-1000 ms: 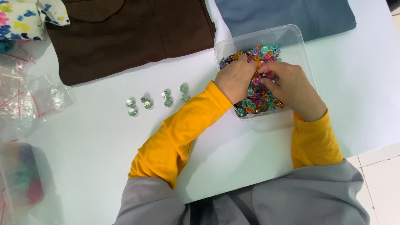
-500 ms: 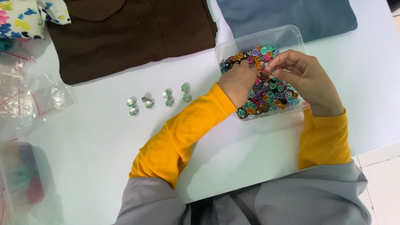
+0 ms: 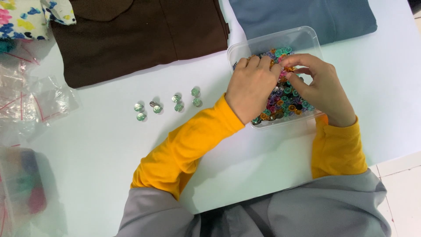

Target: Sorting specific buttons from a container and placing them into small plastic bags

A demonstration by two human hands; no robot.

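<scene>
Both hands are working inside a clear plastic tub that is sitting at the far right of the white table, close enough that the yellow sleeves are reaching it with bent elbows. The tub is holding a heap of small coloured buttons, mixed in pink, teal, orange and purple, and its walls are keeping them from rolling off. The left hand is lying knuckles-up over the near left part of the heap, its fingers curled down into the buttons; whether they are gripping one I cannot tell, since the back of the hand is covering the tips. The right hand is coming in from the right with thumb and forefinger drawn together near the middle of the heap, apparently pinching something small, but the piece itself is too tiny to make out. Left of the tub, well apart from it, seven pale green buttons are lying in a loose row on the bare table, looking like a set kept separate by colour. A brown garment and a blue-grey one are lying folded at the far edge, both cut off by the frame. Clear plastic bags are crowding the left side, and a blurred bag with coloured contents is showing at the near left.
</scene>
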